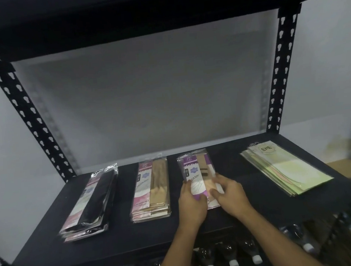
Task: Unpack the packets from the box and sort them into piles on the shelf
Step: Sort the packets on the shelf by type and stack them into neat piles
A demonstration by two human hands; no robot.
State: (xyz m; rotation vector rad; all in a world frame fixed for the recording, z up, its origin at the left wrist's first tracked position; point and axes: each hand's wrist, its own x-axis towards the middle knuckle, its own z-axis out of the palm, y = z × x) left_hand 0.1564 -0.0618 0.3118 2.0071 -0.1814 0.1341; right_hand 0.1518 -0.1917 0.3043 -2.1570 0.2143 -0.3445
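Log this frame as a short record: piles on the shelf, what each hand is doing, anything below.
surface: black shelf
piles: four, in a row
far left: black pile
next: tan pile
third: purple pile, both hands on its near end
far right: green pile, untouched
left hand: grips purple pile's left edge
right hand: on its right side
below: white-capped bottles

Both arms reach forward, left hand and right hand side by side, fingers curled.

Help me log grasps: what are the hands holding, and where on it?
Both hands, left and right, are on the purple packet at its near end, one on each side edge; whether it is lifted cannot be told.
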